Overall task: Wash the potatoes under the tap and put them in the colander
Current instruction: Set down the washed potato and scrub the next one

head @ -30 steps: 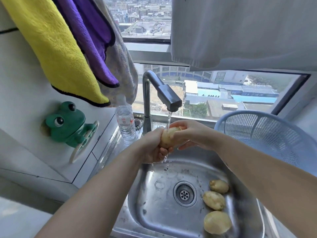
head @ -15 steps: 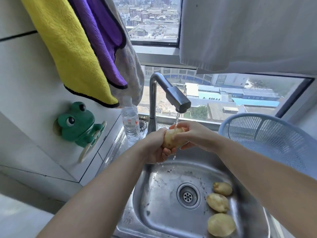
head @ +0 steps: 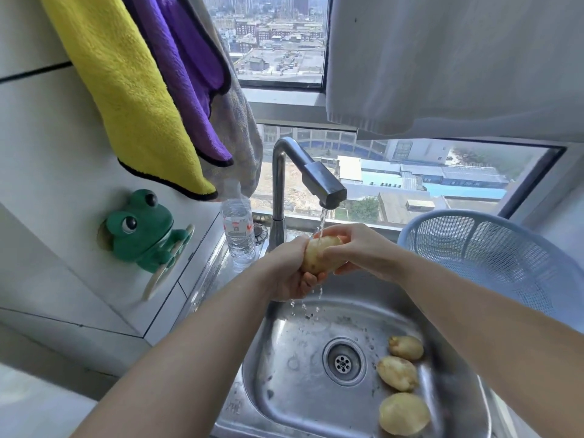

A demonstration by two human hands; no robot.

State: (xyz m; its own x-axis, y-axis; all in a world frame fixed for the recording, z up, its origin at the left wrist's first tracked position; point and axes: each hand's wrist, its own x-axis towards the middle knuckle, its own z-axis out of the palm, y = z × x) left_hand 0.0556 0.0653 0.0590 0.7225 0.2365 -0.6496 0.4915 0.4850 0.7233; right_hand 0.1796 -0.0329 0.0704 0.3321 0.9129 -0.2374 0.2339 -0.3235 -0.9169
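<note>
My left hand (head: 289, 270) and my right hand (head: 357, 248) both grip one yellow-brown potato (head: 316, 256) under the running tap (head: 319, 184). Water falls on the potato and drips into the steel sink (head: 294, 358). Three more potatoes lie on the right side of the sink floor: one by the drain (head: 406, 347), one in the middle (head: 397, 373), one nearest me (head: 404, 414). The pale blue colander (head: 493, 257) stands to the right of the sink, tilted, with no potato visible in it.
A plastic water bottle (head: 237, 229) stands left of the tap base. A green frog holder (head: 142, 229) sticks to the left wall. Yellow (head: 126, 90), purple and grey cloths hang above it. A white cloth (head: 442, 58) hangs over the window at the right.
Both hands keep the potato under the stream and have turned it slightly. The view has shifted a little; the three potatoes in the sink have not moved.
</note>
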